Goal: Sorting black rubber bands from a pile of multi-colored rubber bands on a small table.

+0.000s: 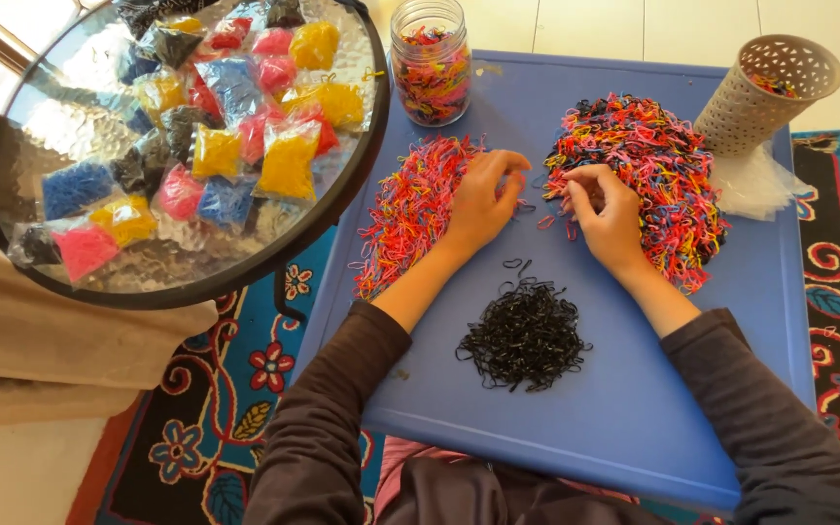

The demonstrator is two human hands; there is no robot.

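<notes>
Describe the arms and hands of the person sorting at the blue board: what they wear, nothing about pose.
Both arms wear long dark grey-brown sleeves, pushed up so the forearms are bare. The left hand and right hand are bare: no gloves, and no rings, watch or bracelets that I can see. The sleeve fabric looks soft and plain, without markings.

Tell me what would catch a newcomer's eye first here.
Three heaps of tiny elastic bands on the blue board: a mixed-colour heap at upper right, a red-and-yellow heap left, a black heap nearest. Both hands pick between the far heaps. At left, a round tray holds bagged bands sorted by colour.
</notes>
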